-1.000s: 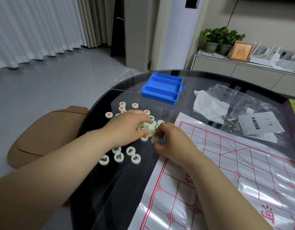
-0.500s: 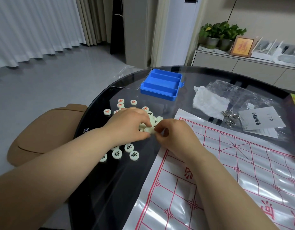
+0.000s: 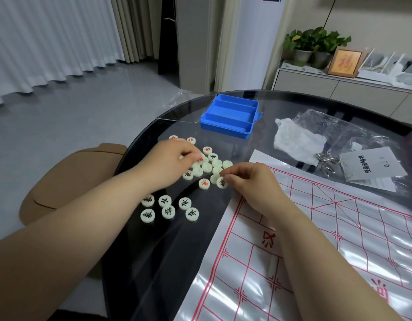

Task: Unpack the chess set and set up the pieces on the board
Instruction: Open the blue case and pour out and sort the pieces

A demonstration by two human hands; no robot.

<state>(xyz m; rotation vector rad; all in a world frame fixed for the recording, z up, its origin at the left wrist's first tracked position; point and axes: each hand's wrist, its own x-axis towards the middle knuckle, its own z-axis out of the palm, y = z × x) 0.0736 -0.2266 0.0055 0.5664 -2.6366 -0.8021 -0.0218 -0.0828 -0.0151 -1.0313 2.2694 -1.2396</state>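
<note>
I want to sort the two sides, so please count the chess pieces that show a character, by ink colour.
Black-lettered pieces: 9
Red-lettered pieces: 4 in plain view; the left hand partly hides others
Total: 13 in plain view

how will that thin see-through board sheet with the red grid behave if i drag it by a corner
Likely floppy: the thin see-through board sheet shows ripples and wavy glare, so a lifted corner should bend. Probably light and slippery on the glossy black glass table, so it may slide. Its edge might nudge the round white piece the right hand pinches.
</note>
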